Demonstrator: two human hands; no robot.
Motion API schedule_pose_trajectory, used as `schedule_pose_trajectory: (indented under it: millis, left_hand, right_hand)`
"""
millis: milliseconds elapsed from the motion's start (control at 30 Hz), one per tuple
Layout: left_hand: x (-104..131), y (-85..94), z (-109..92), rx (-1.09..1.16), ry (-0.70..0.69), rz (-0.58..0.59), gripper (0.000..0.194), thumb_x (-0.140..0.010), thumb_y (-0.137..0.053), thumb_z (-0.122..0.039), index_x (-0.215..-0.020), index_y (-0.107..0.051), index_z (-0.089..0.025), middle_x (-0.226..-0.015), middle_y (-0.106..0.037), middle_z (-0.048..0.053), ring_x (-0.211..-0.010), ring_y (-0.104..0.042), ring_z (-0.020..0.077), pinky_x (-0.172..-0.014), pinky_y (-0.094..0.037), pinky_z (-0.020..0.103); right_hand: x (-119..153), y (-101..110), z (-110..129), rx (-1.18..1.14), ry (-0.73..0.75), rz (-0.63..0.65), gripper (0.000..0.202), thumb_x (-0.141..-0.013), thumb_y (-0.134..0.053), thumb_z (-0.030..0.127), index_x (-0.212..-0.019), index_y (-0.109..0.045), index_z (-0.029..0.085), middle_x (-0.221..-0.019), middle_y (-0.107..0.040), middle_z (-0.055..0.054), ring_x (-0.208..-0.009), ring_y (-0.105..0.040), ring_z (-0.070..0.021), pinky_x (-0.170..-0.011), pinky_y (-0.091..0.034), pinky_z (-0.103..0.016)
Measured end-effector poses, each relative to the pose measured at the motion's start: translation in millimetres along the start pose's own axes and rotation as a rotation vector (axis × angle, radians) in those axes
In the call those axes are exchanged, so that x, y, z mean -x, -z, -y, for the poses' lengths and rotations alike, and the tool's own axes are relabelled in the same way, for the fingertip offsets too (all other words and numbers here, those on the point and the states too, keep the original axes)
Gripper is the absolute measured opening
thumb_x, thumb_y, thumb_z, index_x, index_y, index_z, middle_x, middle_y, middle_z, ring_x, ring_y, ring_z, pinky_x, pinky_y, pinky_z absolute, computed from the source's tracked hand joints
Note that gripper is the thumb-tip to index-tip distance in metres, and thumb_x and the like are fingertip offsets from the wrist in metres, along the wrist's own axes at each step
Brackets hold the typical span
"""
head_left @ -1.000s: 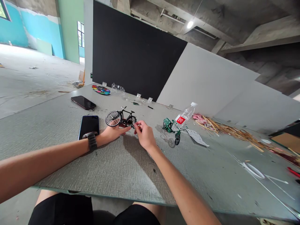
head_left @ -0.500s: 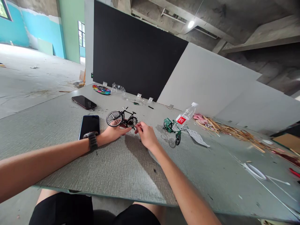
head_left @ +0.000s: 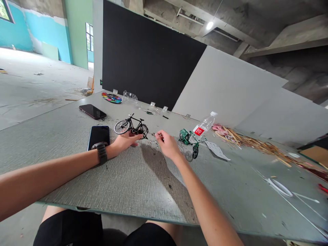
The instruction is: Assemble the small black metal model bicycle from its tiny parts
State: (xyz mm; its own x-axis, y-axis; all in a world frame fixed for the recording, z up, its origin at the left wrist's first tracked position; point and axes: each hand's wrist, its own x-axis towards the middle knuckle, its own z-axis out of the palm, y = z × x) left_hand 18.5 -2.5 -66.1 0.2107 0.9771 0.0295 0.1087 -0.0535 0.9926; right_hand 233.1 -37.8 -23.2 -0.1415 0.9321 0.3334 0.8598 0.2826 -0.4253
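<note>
A small black model bicycle (head_left: pixel 132 126) is gripped low on its frame by my left hand (head_left: pixel 126 141), just above the table. Its front wheel points left and its rear wheel is on the right. To the right of it, apart from the bicycle, is my right hand (head_left: pixel 166 143), its fingers curled and pressed together; what they hold, if anything, is too small to tell. Tiny loose bits (head_left: pixel 155 140) lie on the table between the hands. Further right stands a green model bicycle (head_left: pixel 189 140) with its front wheel turned toward me.
Two phones (head_left: pixel 98 135) (head_left: pixel 92 111) lie at the left of the grey table (head_left: pixel 115 191). A paint palette (head_left: pixel 112 98) and clear plastic packaging (head_left: pixel 130 96) sit behind. On the right are a bottle (head_left: pixel 206 124), a paper sheet (head_left: pixel 217 151), wood strips (head_left: pixel 252 145) and a white ring (head_left: pixel 279 188).
My right hand has moved right, away from the rear wheel of the black bicycle. The bicycle in my left hand has shifted slightly left and tilted a little.
</note>
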Motion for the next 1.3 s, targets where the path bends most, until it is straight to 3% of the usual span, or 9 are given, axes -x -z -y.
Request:
schedule_pose_trajectory:
  millis: [167, 300, 500, 800, 1033, 1167, 1300]
  left_hand:
    - [4, 1.0, -5, -0.035, 0.040, 0.022, 0.035, -0.077, -0.069, -0.054, -0.089, -0.063, -0.021, -0.102, -0.073, 0.003, -0.070, -0.070, 0.0171, -0.059, -0.046, 0.026]
    - [6, 2.5, -8, -0.122, 0.035, 0.032, 0.036, -0.078, -0.067, -0.055, -0.088, -0.064, -0.021, -0.100, -0.073, 0.003, -0.074, -0.071, 0.0179, -0.057, -0.044, 0.025]
    - [5, 1.7, -6, -0.144, 0.025, 0.034, 0.037, -0.079, -0.066, -0.057, -0.092, -0.065, -0.021, -0.101, -0.072, 0.004, -0.074, -0.070, 0.0180, -0.053, -0.041, 0.025]
    - [2, 1.5, -2, -0.162, 0.027, 0.040, 0.042, -0.078, -0.066, -0.058, -0.098, -0.065, -0.021, -0.105, -0.073, 0.005, -0.075, -0.071, 0.0190, -0.054, -0.041, 0.026]
    - [4, 1.4, -5, -0.195, 0.005, 0.042, 0.041, -0.079, -0.065, -0.059, -0.093, -0.064, -0.021, -0.095, -0.072, 0.004, -0.073, -0.071, 0.0186, -0.052, -0.040, 0.025]
    - [4, 1.5, -5, -0.179, 0.010, 0.042, 0.041, -0.078, -0.066, -0.059, -0.093, -0.064, -0.021, -0.097, -0.073, 0.004, -0.073, -0.071, 0.0182, -0.052, -0.042, 0.025]
    - [5, 1.2, -6, -0.164, 0.018, 0.041, 0.042, -0.077, -0.066, -0.059, -0.094, -0.064, -0.021, -0.098, -0.073, 0.004, -0.073, -0.070, 0.0181, -0.051, -0.041, 0.025]
  right_hand:
    - [-2, 26, -25, 0.022, 0.005, 0.014, 0.026, -0.096, -0.045, 0.040, -0.091, -0.062, 0.020, -0.078, -0.066, -0.002, -0.070, -0.058, -0.0157, -0.063, -0.037, -0.025]
    - [-2, 37, -38, 0.057, -0.015, 0.207, 0.021, -0.091, -0.055, 0.035, -0.088, -0.068, 0.020, -0.083, -0.071, -0.004, -0.073, -0.060, -0.0164, -0.067, -0.041, -0.027]
    - [-1, 36, -36, 0.072, -0.011, 0.421, 0.019, -0.087, -0.060, 0.031, -0.094, -0.075, 0.021, -0.087, -0.073, -0.006, -0.078, -0.064, -0.0176, -0.070, -0.044, -0.027]
    - [-2, 33, -38, 0.106, 0.006, 0.439, 0.020, -0.085, -0.064, 0.029, -0.100, -0.077, 0.024, -0.084, -0.073, -0.004, -0.074, -0.063, -0.0168, -0.069, -0.044, -0.027]
    - [1, 37, -36, 0.090, -0.005, 0.440, 0.022, -0.088, -0.056, 0.024, -0.099, -0.076, 0.020, -0.088, -0.075, -0.006, -0.075, -0.065, -0.0174, -0.069, -0.046, -0.028]
    - [0, 36, -34, 0.111, 0.030, 0.432, 0.019, -0.087, -0.060, 0.032, -0.092, -0.076, 0.022, -0.089, -0.074, -0.006, -0.077, -0.064, -0.0180, -0.070, -0.046, -0.029]
    - [0, 32, -33, 0.107, 0.013, 0.445, 0.022, -0.087, -0.061, 0.036, -0.096, -0.077, 0.023, -0.087, -0.074, -0.005, -0.075, -0.064, -0.0179, -0.068, -0.046, -0.028]
